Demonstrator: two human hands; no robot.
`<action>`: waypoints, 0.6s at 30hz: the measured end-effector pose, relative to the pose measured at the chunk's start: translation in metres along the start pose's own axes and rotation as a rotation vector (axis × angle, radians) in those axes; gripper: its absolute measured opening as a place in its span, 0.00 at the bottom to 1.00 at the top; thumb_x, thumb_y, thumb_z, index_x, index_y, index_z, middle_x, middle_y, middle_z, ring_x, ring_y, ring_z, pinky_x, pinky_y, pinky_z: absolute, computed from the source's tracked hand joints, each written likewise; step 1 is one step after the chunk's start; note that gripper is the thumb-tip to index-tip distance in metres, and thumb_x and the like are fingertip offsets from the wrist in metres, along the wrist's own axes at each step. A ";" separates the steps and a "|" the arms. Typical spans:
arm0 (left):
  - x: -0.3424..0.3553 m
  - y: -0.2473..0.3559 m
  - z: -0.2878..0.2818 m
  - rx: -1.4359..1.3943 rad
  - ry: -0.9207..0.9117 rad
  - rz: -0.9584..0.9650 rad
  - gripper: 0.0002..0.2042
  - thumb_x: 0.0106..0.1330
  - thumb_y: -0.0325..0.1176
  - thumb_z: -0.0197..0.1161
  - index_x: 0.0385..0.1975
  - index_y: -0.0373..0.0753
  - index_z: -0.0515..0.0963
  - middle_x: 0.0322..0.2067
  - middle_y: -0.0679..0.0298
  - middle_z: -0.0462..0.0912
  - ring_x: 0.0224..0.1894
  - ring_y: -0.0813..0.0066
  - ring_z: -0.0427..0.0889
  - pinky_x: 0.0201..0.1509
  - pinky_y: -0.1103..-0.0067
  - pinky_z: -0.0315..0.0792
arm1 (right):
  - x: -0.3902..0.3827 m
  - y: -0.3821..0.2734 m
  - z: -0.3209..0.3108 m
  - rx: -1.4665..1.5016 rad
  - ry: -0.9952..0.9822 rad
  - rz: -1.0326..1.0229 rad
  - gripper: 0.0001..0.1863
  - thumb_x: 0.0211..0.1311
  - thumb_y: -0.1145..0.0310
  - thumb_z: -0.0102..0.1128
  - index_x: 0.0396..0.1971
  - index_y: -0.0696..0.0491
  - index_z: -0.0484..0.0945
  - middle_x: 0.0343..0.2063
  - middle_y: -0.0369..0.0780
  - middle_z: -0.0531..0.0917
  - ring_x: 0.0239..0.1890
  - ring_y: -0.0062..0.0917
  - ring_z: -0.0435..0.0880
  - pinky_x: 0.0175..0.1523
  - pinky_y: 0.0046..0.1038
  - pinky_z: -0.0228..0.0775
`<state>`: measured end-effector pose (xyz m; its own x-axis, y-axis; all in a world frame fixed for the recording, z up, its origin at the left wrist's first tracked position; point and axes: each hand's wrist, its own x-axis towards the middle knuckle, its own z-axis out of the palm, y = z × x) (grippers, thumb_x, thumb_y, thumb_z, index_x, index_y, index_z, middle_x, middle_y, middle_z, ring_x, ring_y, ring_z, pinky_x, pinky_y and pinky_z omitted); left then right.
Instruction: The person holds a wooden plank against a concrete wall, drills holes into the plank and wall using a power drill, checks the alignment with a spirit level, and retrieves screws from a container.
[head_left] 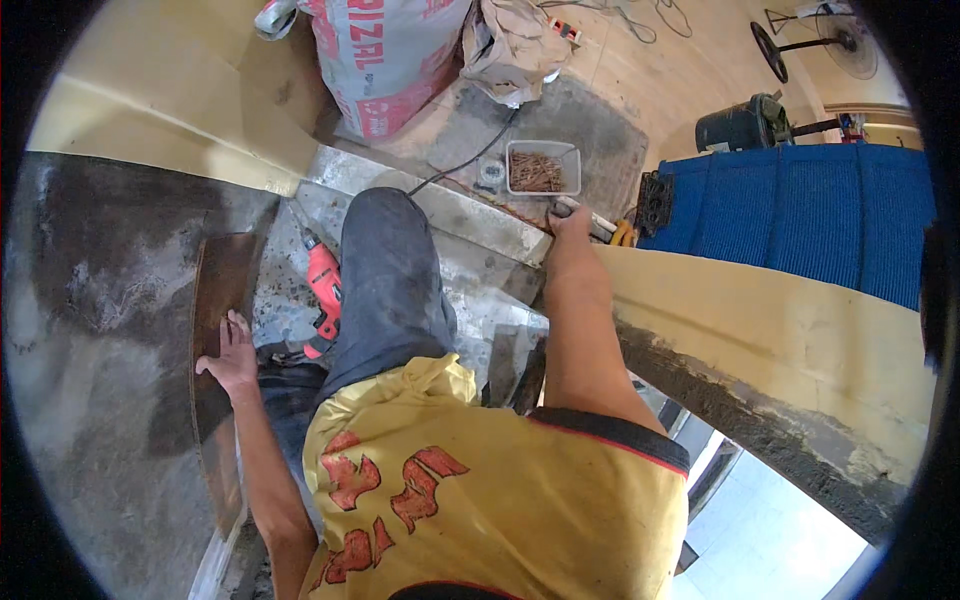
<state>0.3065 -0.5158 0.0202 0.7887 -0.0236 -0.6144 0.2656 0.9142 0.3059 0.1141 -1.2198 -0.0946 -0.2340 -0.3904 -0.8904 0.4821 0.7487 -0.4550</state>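
Note:
My left hand (230,355) lies with fingers spread against a long, thin brown board (213,300) that leans by the grey wall. Thumb and fingertips touch its face and edge; they are not wrapped round it. Close by, a red power drill (324,280) with a long bit rests on the speckled floor beside my knee. My right hand (570,222) reaches forward over the ledge, its fingers closed at the end of a pale, stick-like object (600,222). Its kind cannot be made out. Just beyond stands a clear plastic tub (570,180) of brown screws or nails.
A white and red sack (385,60) and a crumpled paper bag (510,50) stand ahead. A dark cable (460,160) runs across the ledge (450,205). Blue ribbed material (790,215), a dark bucket (735,128) and a fan (845,45) are to the right.

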 end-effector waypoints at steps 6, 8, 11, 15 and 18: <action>-0.008 0.029 -0.015 0.025 0.010 0.061 0.66 0.43 0.75 0.62 0.73 0.28 0.44 0.70 0.41 0.56 0.69 0.46 0.63 0.72 0.57 0.66 | -0.056 0.024 0.026 0.236 0.194 -0.079 0.16 0.60 0.66 0.58 0.44 0.60 0.79 0.47 0.45 0.81 0.44 0.35 0.81 0.42 0.43 0.79; 0.001 0.009 -0.006 0.009 0.007 0.024 0.66 0.43 0.76 0.61 0.73 0.28 0.45 0.70 0.40 0.55 0.69 0.46 0.63 0.73 0.58 0.65 | -0.007 0.002 0.007 -0.119 0.043 -0.371 0.13 0.60 0.68 0.59 0.41 0.60 0.80 0.42 0.45 0.83 0.40 0.35 0.83 0.39 0.41 0.79; -0.006 0.018 -0.008 -0.013 0.017 0.069 0.66 0.43 0.76 0.61 0.72 0.27 0.47 0.70 0.40 0.55 0.70 0.45 0.63 0.73 0.57 0.65 | 0.001 0.031 0.008 -1.291 0.064 -0.981 0.09 0.60 0.69 0.61 0.34 0.60 0.82 0.35 0.46 0.87 0.35 0.38 0.87 0.36 0.40 0.79; 0.004 0.013 -0.008 0.032 -0.004 0.040 0.65 0.44 0.76 0.60 0.72 0.26 0.47 0.70 0.40 0.55 0.70 0.44 0.62 0.73 0.57 0.65 | -0.015 0.048 0.035 -0.773 0.245 -0.598 0.12 0.58 0.68 0.59 0.35 0.62 0.82 0.38 0.48 0.88 0.36 0.44 0.88 0.38 0.41 0.80; -0.006 0.012 0.002 0.004 0.024 0.038 0.62 0.49 0.74 0.60 0.73 0.30 0.45 0.71 0.41 0.53 0.71 0.44 0.60 0.73 0.57 0.64 | -0.086 0.074 0.052 -0.332 0.309 -0.390 0.14 0.56 0.67 0.59 0.34 0.64 0.81 0.37 0.49 0.87 0.36 0.45 0.88 0.39 0.41 0.80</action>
<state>0.3063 -0.5050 0.0289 0.7849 0.0212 -0.6192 0.2377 0.9126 0.3326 0.2143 -1.1583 -0.0508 -0.5995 -0.5336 -0.5965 0.0329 0.7283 -0.6845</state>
